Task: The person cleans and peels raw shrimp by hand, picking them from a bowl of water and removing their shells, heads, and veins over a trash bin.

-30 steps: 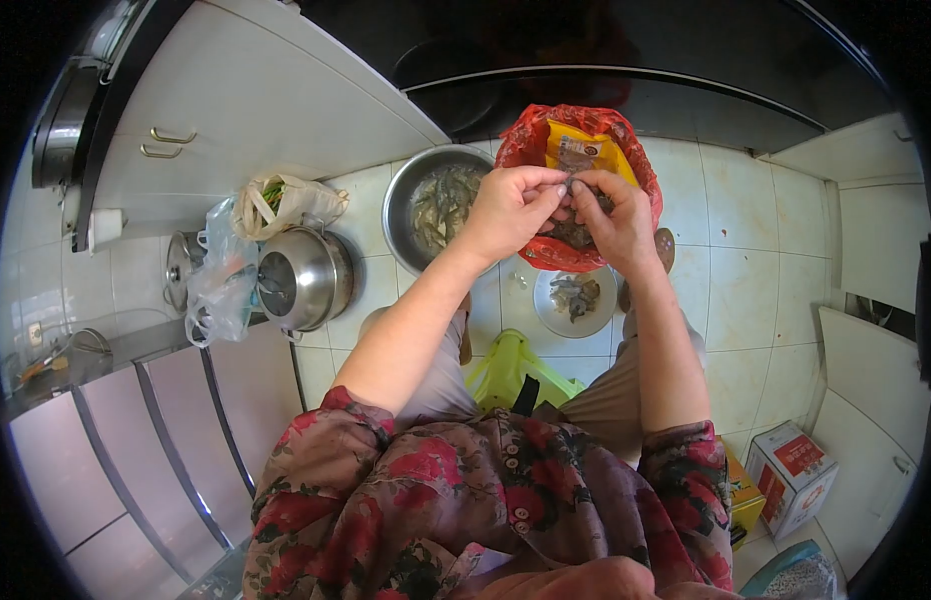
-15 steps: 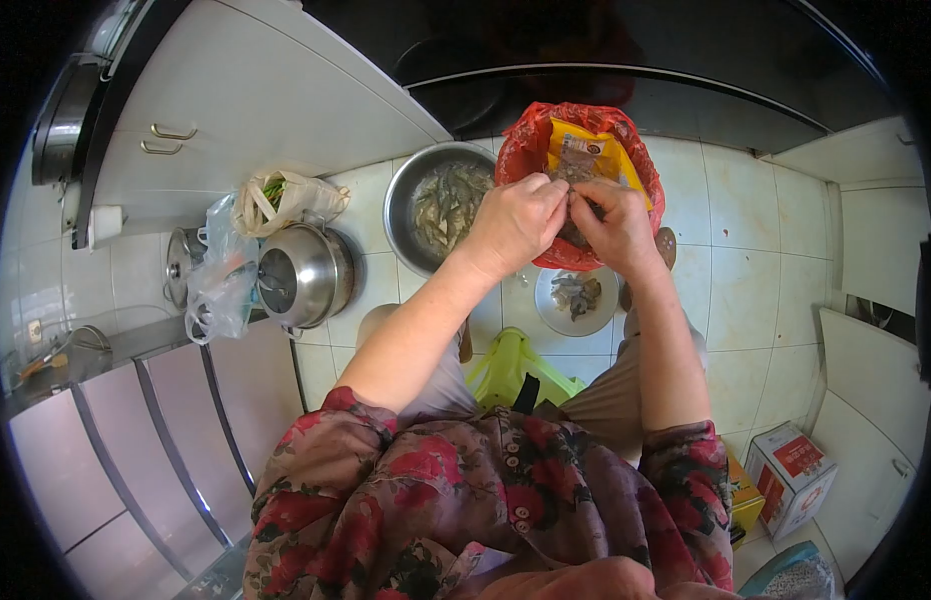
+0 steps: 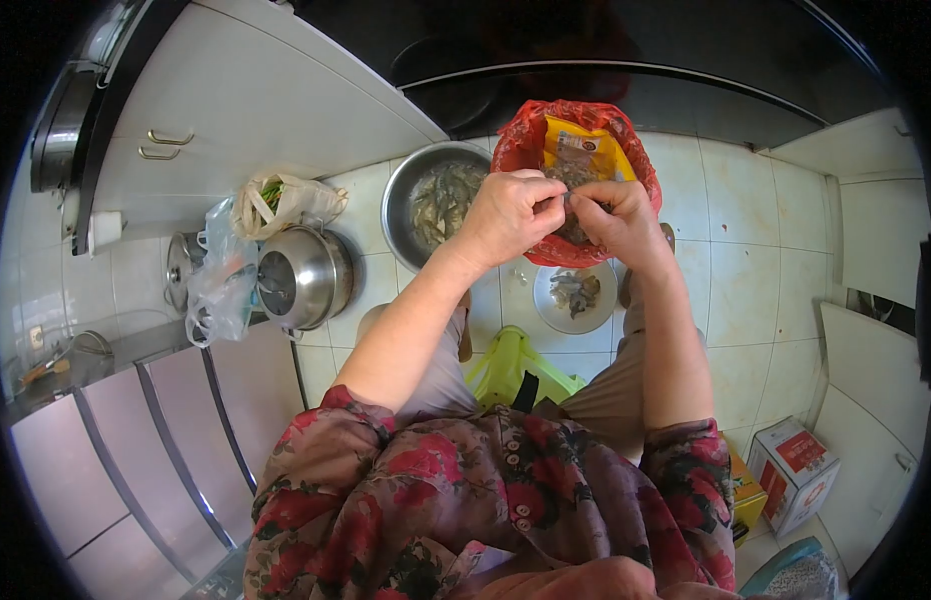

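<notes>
Both hands meet over a bin lined with a red plastic bag [image 3: 516, 140]. My left hand [image 3: 508, 218] is closed, thumb and fingers pinching one side of a small grey shrimp [image 3: 568, 199]. My right hand [image 3: 626, 222] pinches its other side, and the fingers hide most of it. Inside the bin lie brownish scraps and a yellow packet [image 3: 614, 152]. To the left, a steel basin [image 3: 391, 215] holds many grey shrimp [image 3: 446, 205] in water. Below the bin, a white plate [image 3: 598, 318] carries a small heap of grey shrimp [image 3: 578, 292], which look peeled.
A lime-green plastic stool [image 3: 504, 362] stands between my knees. On the left are a steel pot [image 3: 308, 278], a clear plastic bag [image 3: 221, 300] and a cloth bag [image 3: 311, 200] with greens. Boxes [image 3: 794, 475] sit at lower right. White cabinets [image 3: 256, 110] border the tiled floor.
My hands have shifted slightly, opening a small gap between them in which the grey shrimp shows more. The basin, plate and bin stay in place, with a slight shift of the view.
</notes>
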The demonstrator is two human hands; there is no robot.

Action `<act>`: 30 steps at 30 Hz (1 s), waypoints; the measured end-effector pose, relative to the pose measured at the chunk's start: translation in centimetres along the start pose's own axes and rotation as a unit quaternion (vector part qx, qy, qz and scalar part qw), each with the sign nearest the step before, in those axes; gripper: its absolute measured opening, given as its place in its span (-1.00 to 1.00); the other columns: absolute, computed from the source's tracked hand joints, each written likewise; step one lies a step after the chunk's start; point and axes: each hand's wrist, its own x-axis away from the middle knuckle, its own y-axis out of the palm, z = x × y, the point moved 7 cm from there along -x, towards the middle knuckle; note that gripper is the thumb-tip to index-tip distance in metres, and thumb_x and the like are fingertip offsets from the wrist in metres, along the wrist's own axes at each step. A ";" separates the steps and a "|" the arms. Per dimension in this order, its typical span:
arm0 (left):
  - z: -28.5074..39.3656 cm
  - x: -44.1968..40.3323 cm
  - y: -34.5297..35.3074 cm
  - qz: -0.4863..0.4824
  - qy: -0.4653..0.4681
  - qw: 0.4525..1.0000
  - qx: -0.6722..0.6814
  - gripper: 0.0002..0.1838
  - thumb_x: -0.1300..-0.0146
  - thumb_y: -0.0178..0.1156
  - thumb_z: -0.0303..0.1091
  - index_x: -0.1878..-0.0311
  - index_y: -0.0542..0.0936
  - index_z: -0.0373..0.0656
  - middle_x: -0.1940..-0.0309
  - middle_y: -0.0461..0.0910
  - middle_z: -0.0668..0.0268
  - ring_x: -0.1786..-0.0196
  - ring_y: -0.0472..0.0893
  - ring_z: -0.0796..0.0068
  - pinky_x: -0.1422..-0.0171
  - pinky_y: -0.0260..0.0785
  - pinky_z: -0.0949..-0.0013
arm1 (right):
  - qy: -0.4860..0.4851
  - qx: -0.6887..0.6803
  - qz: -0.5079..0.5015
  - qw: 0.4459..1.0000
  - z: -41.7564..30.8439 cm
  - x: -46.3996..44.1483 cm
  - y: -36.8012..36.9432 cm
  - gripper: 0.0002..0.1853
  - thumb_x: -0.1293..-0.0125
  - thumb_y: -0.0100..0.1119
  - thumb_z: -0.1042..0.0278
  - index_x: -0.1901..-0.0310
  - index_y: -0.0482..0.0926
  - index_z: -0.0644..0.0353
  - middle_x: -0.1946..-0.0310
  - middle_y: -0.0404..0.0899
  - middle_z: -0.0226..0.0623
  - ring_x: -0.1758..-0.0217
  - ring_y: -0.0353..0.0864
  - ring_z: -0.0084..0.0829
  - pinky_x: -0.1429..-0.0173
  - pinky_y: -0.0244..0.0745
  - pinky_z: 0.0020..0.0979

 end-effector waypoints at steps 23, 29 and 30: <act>1.2 1.3 1.2 0.002 0.114 0.979 -0.170 -0.86 -0.06 0.23 -0.49 0.27 0.60 -0.21 0.54 0.52 0.24 0.48 0.58 0.25 0.44 0.44 0.33 | 0.065 -0.063 -0.026 0.996 1.8 -0.5 0.8 -0.79 -0.20 0.05 0.45 0.56 0.56 0.28 0.73 0.32 -0.58 0.66 0.23 -0.74 0.60 0.08 -0.58; -1.1 0.6 0.8 0.035 -0.129 0.977 0.163 -0.84 -0.22 0.18 -0.54 0.15 0.65 -0.31 0.44 0.69 0.26 0.41 0.66 0.56 0.35 0.49 0.53 | 0.049 -0.195 -0.020 0.979 1.0 -0.3 0.6 -0.85 -0.20 0.05 0.47 0.46 0.59 0.26 0.72 0.34 -0.56 0.68 0.18 -0.76 0.61 0.00 -0.62; -1.9 0.9 1.6 0.018 -0.197 0.942 0.270 -0.84 -0.26 0.16 -0.53 0.13 0.65 -0.32 0.42 0.69 0.28 0.37 0.66 0.59 0.33 0.52 0.53 | 0.036 -0.214 -0.019 0.976 0.9 -0.3 0.4 -0.86 -0.21 0.05 0.47 0.43 0.59 0.26 0.71 0.36 -0.54 0.69 0.19 -0.76 0.61 0.00 -0.63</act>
